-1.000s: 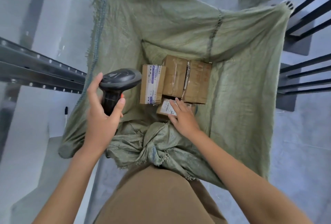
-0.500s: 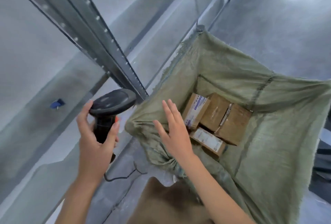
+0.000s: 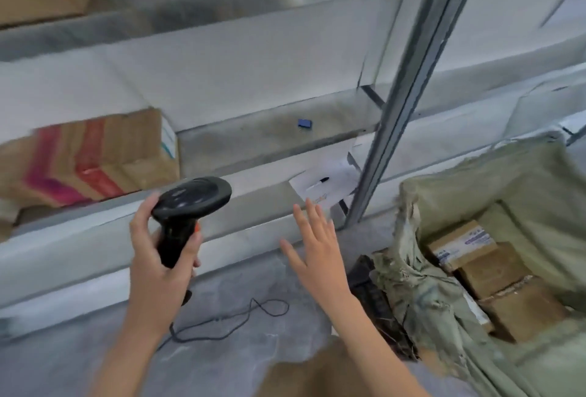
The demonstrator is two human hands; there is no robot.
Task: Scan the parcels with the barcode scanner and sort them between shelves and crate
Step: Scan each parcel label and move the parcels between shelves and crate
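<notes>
The black handheld barcode scanner stands upright at about 9 o'clock of centre, its handle wrapped by the left hand, whose grip is closed round it; a thin black cable trails on the grey floor below. The right hand hovers at centre, fingers spread, holding nothing. At 4 o'clock brown cardboard parcels lie in a green woven sack. Grey metal shelves run from 9 to 2 o'clock, bearing a striped cardboard box at 9 o'clock.
</notes>
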